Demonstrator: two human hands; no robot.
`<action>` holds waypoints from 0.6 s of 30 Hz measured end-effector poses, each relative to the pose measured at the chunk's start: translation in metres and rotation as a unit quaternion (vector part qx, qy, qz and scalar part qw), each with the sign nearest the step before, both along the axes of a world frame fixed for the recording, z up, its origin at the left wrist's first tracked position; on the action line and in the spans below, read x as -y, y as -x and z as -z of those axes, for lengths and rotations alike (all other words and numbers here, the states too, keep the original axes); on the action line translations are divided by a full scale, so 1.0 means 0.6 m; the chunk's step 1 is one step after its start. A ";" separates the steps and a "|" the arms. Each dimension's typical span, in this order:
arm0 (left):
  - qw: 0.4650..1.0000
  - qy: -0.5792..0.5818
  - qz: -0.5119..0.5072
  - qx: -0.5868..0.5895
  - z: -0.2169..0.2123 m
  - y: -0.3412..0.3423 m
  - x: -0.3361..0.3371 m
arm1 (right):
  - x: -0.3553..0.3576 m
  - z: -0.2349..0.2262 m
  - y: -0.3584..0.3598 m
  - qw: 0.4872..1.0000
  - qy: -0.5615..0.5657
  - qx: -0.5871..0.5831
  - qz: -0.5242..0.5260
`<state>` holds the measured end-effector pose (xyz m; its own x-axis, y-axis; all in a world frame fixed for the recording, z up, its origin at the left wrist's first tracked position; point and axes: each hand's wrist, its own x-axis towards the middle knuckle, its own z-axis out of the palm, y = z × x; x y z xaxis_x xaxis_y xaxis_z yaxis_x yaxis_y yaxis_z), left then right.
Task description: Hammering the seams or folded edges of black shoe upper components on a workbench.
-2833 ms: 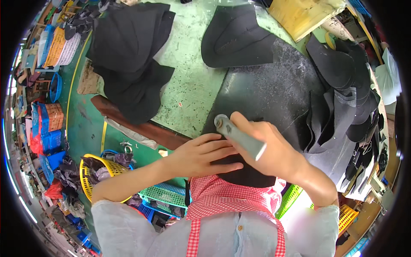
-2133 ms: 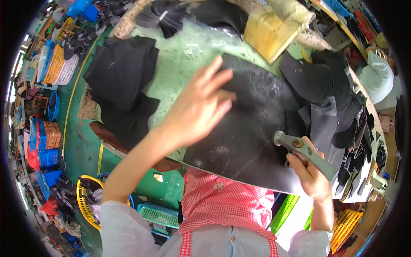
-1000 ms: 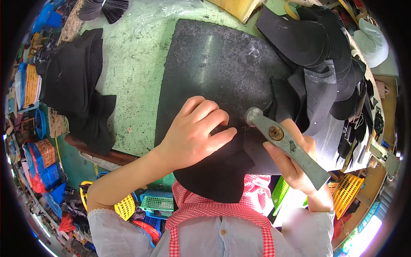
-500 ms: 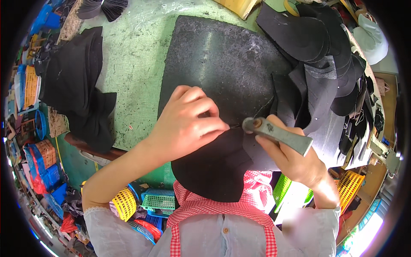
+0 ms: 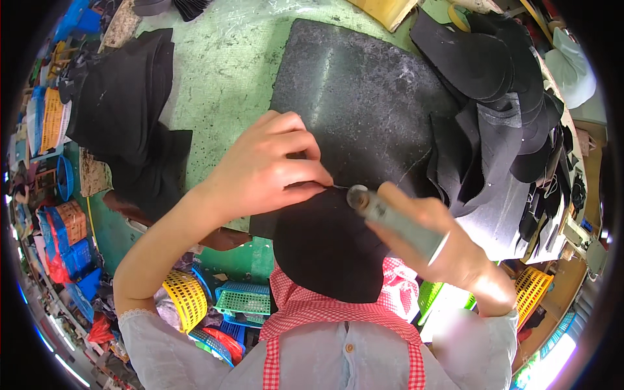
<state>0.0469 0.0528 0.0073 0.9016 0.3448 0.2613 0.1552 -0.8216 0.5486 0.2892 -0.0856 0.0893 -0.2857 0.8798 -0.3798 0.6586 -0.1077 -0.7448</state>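
Note:
A curved black sheet piece (image 5: 331,250) lies over the near edge of a dark flat slab (image 5: 364,84), its rounded lower part hanging toward my red checked apron. My left hand (image 5: 266,169) pinches the piece's upper edge between thumb and forefinger, the other fingers curled. In my right hand (image 5: 455,260) is a hammer (image 5: 403,224) with a grey metal head, round at one end and wedge-shaped at the other. Its round face is just right of my left fingertips, over the piece's upper edge. Whether it touches the piece I cannot tell. The handle is hidden by the hand.
Stacked black cut pieces (image 5: 130,97) lie on the green table (image 5: 218,71) at the left. More black pieces (image 5: 461,55) overlap the slab's right side. A yellow object (image 5: 387,10) sits at the far edge. Plastic baskets (image 5: 185,302) stand below the table.
The hammer head has moved left, closer to my left fingertips, and its wedge end has tipped toward me. My left hand keeps its pinch. The whole view has shifted slightly.

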 end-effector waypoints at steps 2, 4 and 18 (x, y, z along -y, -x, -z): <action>0.997 -0.048 0.018 0.051 0.005 0.007 -0.002 | -0.002 0.004 0.003 0.998 -0.031 -0.021 0.056; 0.992 -0.107 0.029 0.064 0.006 0.005 -0.005 | -0.001 0.008 0.014 0.994 -0.102 -0.017 0.047; 0.987 0.023 0.158 0.030 -0.002 0.081 0.030 | -0.031 0.027 0.043 0.997 -0.075 -0.014 0.006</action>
<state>-0.0016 0.0349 0.0087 0.9495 0.0611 0.3079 -0.1392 -0.7971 0.5876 0.2632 -0.0670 0.0731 -0.2833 0.9296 -0.2357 0.6369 -0.0014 -0.7710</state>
